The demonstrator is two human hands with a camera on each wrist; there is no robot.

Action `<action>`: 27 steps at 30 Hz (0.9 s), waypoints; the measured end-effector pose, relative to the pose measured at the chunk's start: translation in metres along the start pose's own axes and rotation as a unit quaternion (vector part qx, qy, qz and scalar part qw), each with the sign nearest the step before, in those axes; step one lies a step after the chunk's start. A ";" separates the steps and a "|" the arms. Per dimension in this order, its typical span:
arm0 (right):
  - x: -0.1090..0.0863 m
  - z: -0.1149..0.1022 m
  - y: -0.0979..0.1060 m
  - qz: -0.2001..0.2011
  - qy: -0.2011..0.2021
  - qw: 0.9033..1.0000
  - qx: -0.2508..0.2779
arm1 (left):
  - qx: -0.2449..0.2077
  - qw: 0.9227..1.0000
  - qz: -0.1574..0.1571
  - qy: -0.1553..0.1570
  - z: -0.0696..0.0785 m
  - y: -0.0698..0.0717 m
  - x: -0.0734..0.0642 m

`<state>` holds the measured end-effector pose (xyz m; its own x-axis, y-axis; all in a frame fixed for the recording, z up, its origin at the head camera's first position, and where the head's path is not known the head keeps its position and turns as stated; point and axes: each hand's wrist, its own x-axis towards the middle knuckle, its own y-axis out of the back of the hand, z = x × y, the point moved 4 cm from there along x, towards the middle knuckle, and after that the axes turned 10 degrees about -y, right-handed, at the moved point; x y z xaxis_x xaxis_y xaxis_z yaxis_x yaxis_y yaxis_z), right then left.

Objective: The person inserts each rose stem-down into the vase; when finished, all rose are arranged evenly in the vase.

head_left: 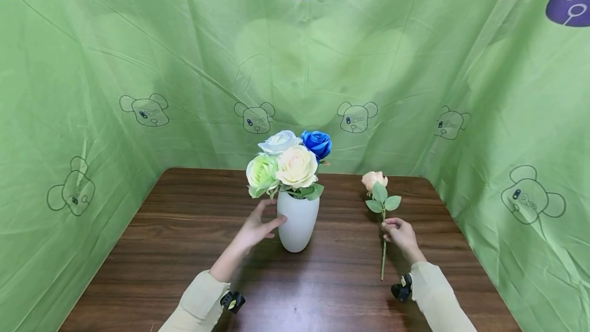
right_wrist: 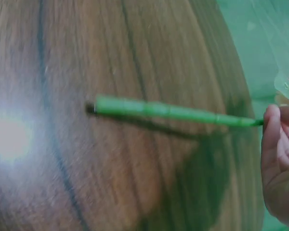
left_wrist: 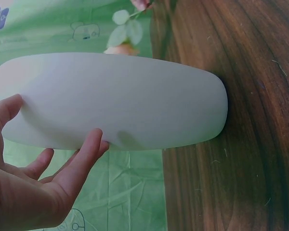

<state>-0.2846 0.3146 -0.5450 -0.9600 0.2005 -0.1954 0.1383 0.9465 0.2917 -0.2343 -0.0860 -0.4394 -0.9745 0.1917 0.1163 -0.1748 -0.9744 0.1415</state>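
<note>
A white vase (head_left: 297, 224) stands upright on the table and holds a pale blue rose (head_left: 279, 142), a deep blue rose (head_left: 317, 144), a green rose (head_left: 261, 173) and a cream rose (head_left: 297, 166). Spread, lightly bent fingers of my left hand (head_left: 255, 227) touch the vase's left side, the thumb on its front; the left wrist view shows this close up. To the right, my right hand (head_left: 400, 234) pinches a peach rose (head_left: 374, 181) by its green stem (right_wrist: 159, 109), blossom pointing away from me. In the right wrist view the stem's cut end hangs over the wood.
The brown wooden table (head_left: 193, 245) has its far edge close to a green printed curtain (head_left: 207, 76), which encloses the back and both sides. Black wrist cameras sit at both sleeves. A bright light reflection lies on the tabletop.
</note>
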 end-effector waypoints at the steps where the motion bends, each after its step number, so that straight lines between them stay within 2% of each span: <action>1: 0.006 0.004 -0.002 -0.006 0.021 1.000 0.010 | 0.000 1.000 -0.001 0.000 0.000 0.000 0.000; 5: 0.039 0.026 -0.005 -0.021 0.091 0.995 0.027 | 0.002 1.000 -0.003 0.001 0.000 0.000 0.000; 7: 0.052 0.033 -0.007 -0.019 0.112 0.993 0.041 | 0.005 1.000 -0.005 0.002 0.001 0.000 0.000; 10: 0.062 0.032 -0.010 -0.018 0.142 0.987 0.065 | 0.004 1.000 -0.006 0.002 0.001 0.000 0.001; 14: 0.065 0.020 -0.015 -0.008 0.179 0.979 0.095 | -0.003 1.000 -0.007 0.005 0.001 0.000 0.001; 22: 0.078 0.004 -0.029 -0.041 0.238 0.952 0.190 | 0.005 1.000 -0.003 0.007 0.000 0.000 0.000; 27: 0.089 -0.003 -0.039 -0.085 0.280 0.924 0.246 | 0.007 1.000 0.000 0.001 0.001 0.000 0.000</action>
<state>-0.3760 0.2951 -0.5706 -0.9344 0.0067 0.3561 -0.0642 0.9803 -0.1870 -0.2338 -0.0857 -0.4380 -0.9749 0.1915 0.1134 -0.1731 -0.9727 0.1546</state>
